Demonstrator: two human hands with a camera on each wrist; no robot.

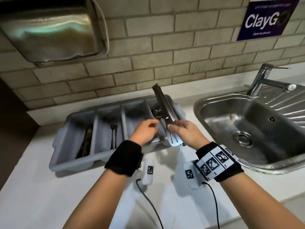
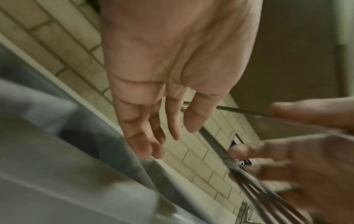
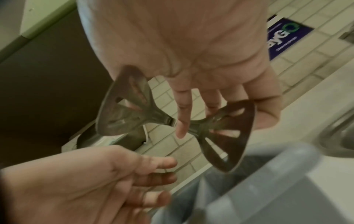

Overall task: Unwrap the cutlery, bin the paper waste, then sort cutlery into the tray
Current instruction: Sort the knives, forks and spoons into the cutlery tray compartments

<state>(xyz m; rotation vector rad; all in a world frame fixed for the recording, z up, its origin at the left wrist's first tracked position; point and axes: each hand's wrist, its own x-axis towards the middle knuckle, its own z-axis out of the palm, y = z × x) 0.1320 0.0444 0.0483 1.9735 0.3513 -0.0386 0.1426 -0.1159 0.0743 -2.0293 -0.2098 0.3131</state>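
Steel tongs [image 1: 165,113] with slotted paddle ends [image 3: 122,109] stand tilted over the rightmost compartment of the grey cutlery tray [image 1: 66,156]. My right hand [image 1: 179,129] grips the tongs low down, near the paddles, with its index finger between the two arms [image 3: 182,121]. My left hand [image 1: 149,129] hovers just left of the tongs with relaxed fingers [image 2: 151,136], holding nothing. Knives [image 1: 85,142] lie in the tray's left compartment and forks [image 1: 113,133] in the second one. A round-headed utensil [image 1: 156,111] sits in the rightmost one. No paper wrapping is in view.
A steel sink [image 1: 247,129] with a tap [image 1: 264,80] lies right of the tray. The tray sits on a white counter [image 1: 41,195] against a tiled wall. A steel towel dispenser [image 1: 49,30] hangs at upper left, and a purple sign [image 1: 267,20] at upper right.
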